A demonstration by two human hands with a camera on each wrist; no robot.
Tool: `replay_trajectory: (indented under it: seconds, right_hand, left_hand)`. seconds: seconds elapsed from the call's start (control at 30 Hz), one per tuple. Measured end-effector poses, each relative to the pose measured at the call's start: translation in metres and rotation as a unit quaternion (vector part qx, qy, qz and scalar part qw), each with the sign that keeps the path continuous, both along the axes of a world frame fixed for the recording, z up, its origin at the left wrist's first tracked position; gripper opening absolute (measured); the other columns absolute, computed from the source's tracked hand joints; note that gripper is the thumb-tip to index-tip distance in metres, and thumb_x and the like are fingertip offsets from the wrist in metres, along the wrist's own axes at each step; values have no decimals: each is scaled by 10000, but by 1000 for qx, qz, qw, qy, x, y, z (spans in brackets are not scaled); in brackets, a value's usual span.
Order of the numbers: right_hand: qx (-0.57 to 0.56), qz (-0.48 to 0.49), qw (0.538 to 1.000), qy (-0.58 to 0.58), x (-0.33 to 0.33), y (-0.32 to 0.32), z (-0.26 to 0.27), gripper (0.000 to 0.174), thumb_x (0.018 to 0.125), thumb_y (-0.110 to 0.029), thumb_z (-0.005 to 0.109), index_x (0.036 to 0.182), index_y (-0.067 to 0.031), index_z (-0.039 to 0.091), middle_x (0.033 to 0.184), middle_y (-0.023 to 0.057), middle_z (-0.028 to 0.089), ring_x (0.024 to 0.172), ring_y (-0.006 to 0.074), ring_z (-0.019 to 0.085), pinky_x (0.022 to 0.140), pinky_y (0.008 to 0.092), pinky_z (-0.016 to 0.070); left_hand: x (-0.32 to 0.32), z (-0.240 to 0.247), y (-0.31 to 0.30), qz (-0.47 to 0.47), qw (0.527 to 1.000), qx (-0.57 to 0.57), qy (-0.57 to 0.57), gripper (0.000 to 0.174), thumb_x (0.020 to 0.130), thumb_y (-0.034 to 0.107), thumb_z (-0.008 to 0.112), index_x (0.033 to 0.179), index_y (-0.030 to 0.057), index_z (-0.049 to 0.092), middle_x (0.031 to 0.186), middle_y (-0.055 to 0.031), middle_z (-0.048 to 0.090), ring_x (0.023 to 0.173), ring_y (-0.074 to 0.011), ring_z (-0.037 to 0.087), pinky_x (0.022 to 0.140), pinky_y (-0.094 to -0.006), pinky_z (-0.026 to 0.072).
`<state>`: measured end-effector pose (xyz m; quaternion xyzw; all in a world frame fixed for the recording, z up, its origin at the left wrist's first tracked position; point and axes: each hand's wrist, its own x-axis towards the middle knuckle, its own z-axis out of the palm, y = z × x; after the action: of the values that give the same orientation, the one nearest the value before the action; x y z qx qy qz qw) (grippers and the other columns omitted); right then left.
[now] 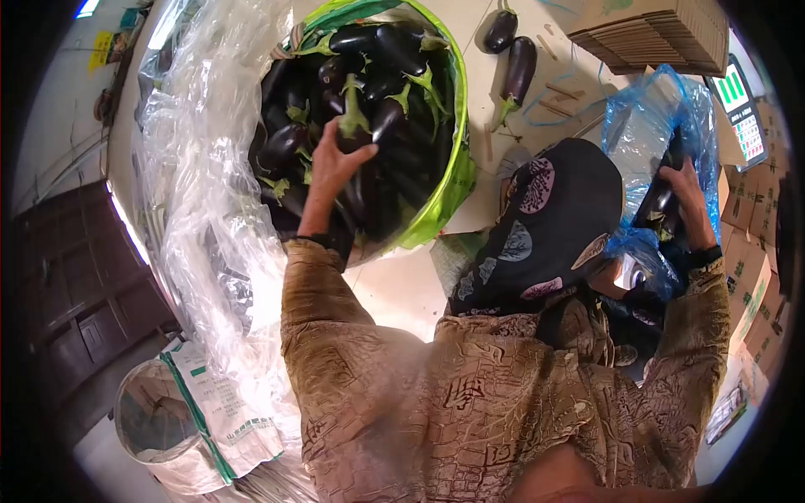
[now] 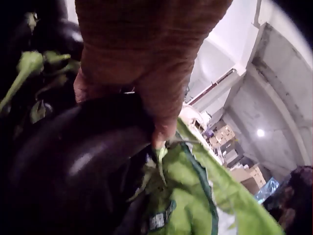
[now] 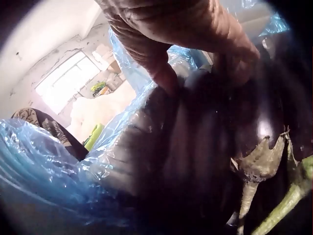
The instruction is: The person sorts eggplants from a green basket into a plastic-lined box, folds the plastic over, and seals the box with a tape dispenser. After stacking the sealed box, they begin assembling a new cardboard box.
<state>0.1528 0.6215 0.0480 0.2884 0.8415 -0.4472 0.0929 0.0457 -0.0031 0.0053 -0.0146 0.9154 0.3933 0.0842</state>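
Observation:
In the head view my left hand (image 1: 337,172) reaches into a green-rimmed container (image 1: 459,142) heaped with dark purple eggplants. Its thumb and fingers grip one eggplant (image 2: 83,156), whose glossy side fills much of the left wrist view. On the right, a blue plastic bag (image 1: 625,117) lines a carton. My right hand (image 1: 689,197) is inside that bag, its thumb and fingers spread around an eggplant (image 3: 261,112) among others lying side by side. Green-brown stem caps point toward the wrist camera there. The right fingertips are partly hidden between the eggplants.
Two loose eggplants (image 1: 518,67) lie on the pale floor beside wood scraps. Flattened cartons (image 1: 650,38) are stacked behind. A scale display (image 1: 738,101) stands at far right. Clear plastic sheeting (image 1: 210,168) runs along the left. Black tree-print cloth (image 1: 545,226) lies between my arms.

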Motion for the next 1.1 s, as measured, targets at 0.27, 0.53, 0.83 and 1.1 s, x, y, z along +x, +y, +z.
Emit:
replay_trajectory:
  seconds: [0.27, 0.53, 0.83, 1.1]
  right_hand:
    - [-122, -3, 992, -22, -4, -16, 26, 507, 745, -186, 661, 1196, -2, 520, 958, 66, 568, 878, 179, 531, 793, 301, 436]
    - [-151, -62, 985, -48, 2, -16, 27, 625, 767, -176, 651, 1326, 6, 440, 1051, 67, 531, 934, 171, 507, 825, 295, 430]
    - [-179, -49, 982, -20, 3, -25, 29, 695, 790, -151, 615, 1424, -2, 374, 1119, 71, 510, 959, 179, 487, 850, 296, 430]
    - [-127, -46, 991, -15, 13, -3, 12, 763, 801, -224, 661, 1442, 56, 355, 1221, 164, 586, 1057, 246, 573, 903, 330, 462]
  left_hand:
    - [18, -74, 66, -199, 953, -172, -149, 633, 746, 461, 793, 1168, 43, 574, 1130, -261, 622, 1055, -449, 597, 908, -509, 480]
    - [-23, -78, 38, 116, 940, -253, 199, 696, 760, 327, 782, 1317, 35, 482, 1245, -206, 531, 1158, -432, 480, 922, -516, 444]
    - [-10, -35, 54, 255, 830, 470, -159, 467, 905, 240, 644, 1286, 15, 494, 1197, -147, 601, 1036, -316, 625, 919, -473, 517]
    - [-8, 21, 82, 97, 701, 685, -171, 423, 988, 223, 544, 1368, 61, 452, 1322, -165, 544, 1211, -344, 542, 1032, -505, 427]
